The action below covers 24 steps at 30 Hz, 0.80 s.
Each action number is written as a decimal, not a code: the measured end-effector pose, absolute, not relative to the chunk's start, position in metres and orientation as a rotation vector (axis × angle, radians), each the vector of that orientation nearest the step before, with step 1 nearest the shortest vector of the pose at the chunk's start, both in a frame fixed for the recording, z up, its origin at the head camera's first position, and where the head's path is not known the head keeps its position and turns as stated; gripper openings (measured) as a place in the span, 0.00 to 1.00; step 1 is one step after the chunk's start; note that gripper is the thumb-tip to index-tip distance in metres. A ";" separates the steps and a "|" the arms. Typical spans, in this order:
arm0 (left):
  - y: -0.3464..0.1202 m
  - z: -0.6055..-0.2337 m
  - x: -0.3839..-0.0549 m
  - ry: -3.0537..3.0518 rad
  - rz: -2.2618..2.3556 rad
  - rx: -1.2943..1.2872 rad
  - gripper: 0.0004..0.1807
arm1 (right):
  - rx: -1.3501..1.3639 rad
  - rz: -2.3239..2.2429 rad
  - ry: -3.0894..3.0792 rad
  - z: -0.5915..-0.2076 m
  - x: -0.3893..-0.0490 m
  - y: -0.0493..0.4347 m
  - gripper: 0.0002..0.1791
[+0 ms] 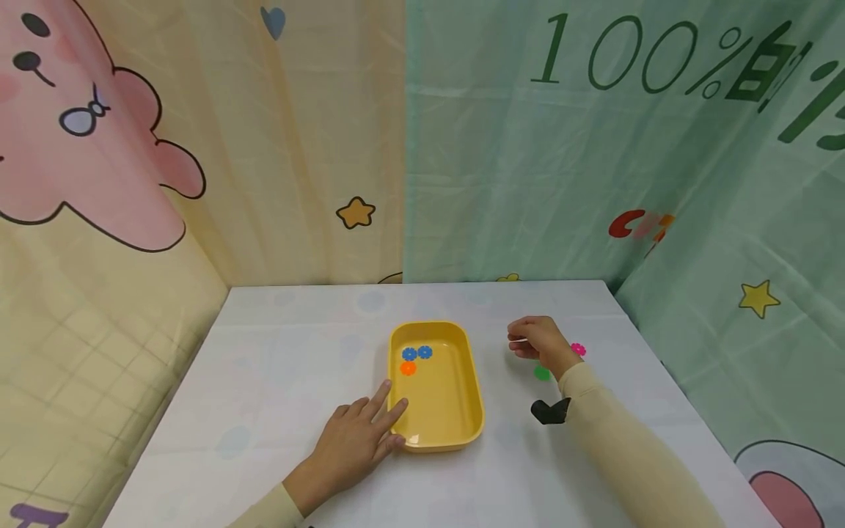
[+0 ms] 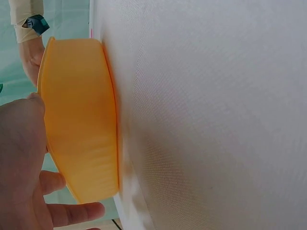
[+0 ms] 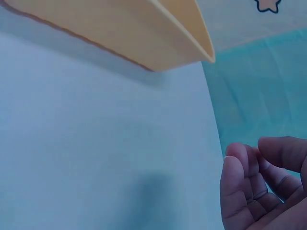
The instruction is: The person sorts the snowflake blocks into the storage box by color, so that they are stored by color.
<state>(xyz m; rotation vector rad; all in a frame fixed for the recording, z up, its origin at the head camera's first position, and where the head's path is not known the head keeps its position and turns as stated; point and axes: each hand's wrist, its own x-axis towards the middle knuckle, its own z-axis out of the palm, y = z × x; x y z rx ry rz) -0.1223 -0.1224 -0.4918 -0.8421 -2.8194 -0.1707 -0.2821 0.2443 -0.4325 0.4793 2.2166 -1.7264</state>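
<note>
A yellow tray (image 1: 472, 389) sits on the white table, holding two blue flower-shaped pieces (image 1: 417, 353) and an orange one (image 1: 408, 368) toward its far left. My left hand (image 1: 356, 440) rests at the tray's near left rim, fingers spread; the left wrist view shows its fingertips along the tray wall (image 2: 79, 115). Over the table right of the tray hovers my right hand (image 1: 540, 341), fingers loosely curled. In the right wrist view, nothing shows between its thumb and fingers (image 3: 234, 179). Beneath and beside that wrist lie a green piece (image 1: 542, 373), partly covered, and a pink flower-shaped piece (image 1: 578, 349).
A white cloth covers the table (image 1: 284, 352). Printed curtains (image 1: 502, 169) stand behind it and along both sides. A black strap piece (image 1: 550, 411) sticks out from the right sleeve. The tray's raised wall (image 3: 110, 28) is left of the right hand.
</note>
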 end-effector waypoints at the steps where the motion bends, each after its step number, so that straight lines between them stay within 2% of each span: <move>1: -0.123 -0.492 -0.122 -2.824 -0.170 -0.841 0.32 | 0.476 -1.744 2.209 -0.433 -0.281 0.250 0.21; 13: -0.123 -0.491 -0.123 -2.808 -0.155 -0.839 0.32 | 0.551 -1.704 2.308 -0.436 -0.262 0.325 0.22; 24: -0.123 -0.492 -0.123 -2.805 -0.126 -0.834 0.32 | 0.709 -1.568 2.383 -0.462 -0.255 0.380 0.24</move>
